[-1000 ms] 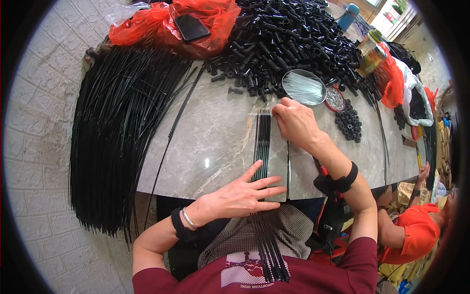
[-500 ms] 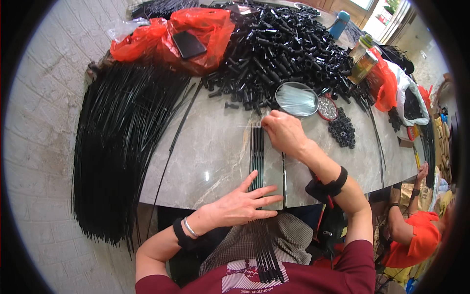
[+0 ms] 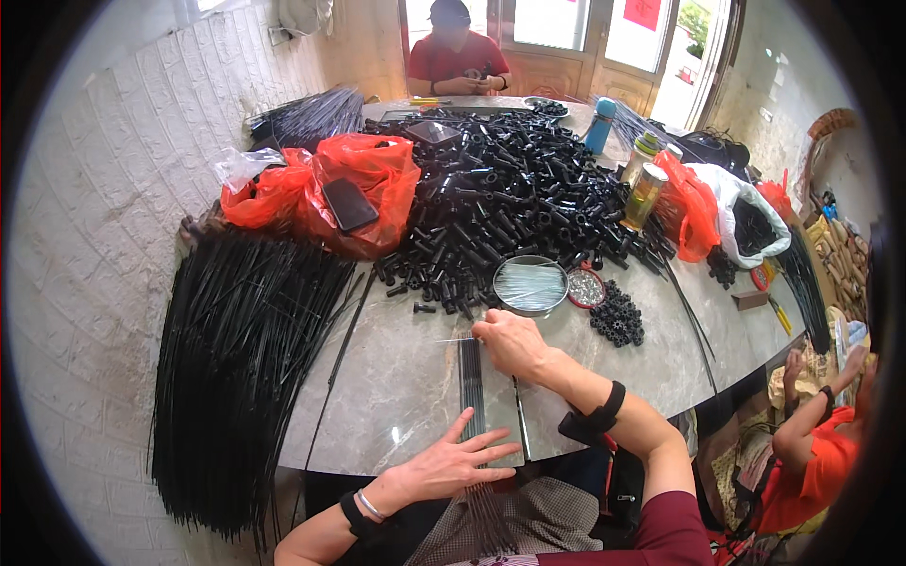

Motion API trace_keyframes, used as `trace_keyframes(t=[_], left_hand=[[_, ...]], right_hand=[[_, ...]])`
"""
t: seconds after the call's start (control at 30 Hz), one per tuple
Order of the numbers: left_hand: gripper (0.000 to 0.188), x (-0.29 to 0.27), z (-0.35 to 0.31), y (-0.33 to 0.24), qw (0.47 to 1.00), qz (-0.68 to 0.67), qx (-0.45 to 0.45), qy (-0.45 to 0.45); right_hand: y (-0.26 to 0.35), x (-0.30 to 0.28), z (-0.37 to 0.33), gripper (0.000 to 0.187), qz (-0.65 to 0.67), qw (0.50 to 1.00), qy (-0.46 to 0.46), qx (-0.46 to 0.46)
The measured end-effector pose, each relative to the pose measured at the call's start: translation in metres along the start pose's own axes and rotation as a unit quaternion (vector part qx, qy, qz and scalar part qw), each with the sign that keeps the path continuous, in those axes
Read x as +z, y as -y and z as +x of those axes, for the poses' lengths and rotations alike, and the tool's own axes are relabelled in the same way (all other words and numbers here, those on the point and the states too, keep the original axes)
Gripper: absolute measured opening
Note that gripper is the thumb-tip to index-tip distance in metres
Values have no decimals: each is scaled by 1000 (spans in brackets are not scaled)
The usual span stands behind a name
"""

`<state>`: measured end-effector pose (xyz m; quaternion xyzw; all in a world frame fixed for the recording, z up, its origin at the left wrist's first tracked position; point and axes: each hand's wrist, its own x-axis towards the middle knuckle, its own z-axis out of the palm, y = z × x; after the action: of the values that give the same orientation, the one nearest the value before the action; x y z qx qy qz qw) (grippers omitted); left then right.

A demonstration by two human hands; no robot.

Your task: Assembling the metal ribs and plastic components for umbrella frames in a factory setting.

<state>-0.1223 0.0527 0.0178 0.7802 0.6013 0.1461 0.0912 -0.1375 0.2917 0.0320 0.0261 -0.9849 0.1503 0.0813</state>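
Observation:
My left hand (image 3: 453,464) lies flat with fingers spread across a row of thin black rods (image 3: 471,377), which run side by side toward me over the table edge. At their far end a thin pale pin (image 3: 451,340) crosses the rods. My right hand (image 3: 514,345) is closed at the pin's right end in a pinch; the fingertips are partly hidden. To the right of the row lies a single dark rod (image 3: 521,420). Just beyond my right hand stands a round tin (image 3: 497,300) with many pale pins in it.
Beside the tin are a red-rimmed dish (image 3: 601,292) of small shiny bits and small black gear-like parts (image 3: 618,314). A heap of black tubes (image 3: 510,203) covers the middle. Long black rods (image 3: 245,377) hang at left, near red bags (image 3: 377,189). Co-workers (image 3: 458,61) sit opposite and at right.
The view has tilted up, so the far side of the table and a person there now show. Both hands keep nearly the same places on the rods.

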Motion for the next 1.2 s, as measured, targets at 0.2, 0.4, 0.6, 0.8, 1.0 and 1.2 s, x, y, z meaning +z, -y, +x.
trace_keyframes(t=[0.2,0.4,0.6,0.8,1.0,1.2], left_hand=[[63,-4,4,1,1000,-5,2,11],[62,-2,1,3,1000,5,-4,-4],[60,-3,2,1,1000,-12,-8,5],[60,-1,0,1,1000,-13,-10,-2],[60,-2,1,0,1000,-9,-8,-2],[56,-3,1,1,1000,-19,-8,-13]], right_hand=[[-3,-8,-3,14,19,1000,-8,8],[-44,-55,9,14,-65,988,-118,71],[-90,-44,4,12,-104,990,-56,78],[-91,-45,4,13,-47,991,-76,104],[-89,-52,1,12,-1,988,-106,114],[-68,-69,0,13,95,985,-134,60]])
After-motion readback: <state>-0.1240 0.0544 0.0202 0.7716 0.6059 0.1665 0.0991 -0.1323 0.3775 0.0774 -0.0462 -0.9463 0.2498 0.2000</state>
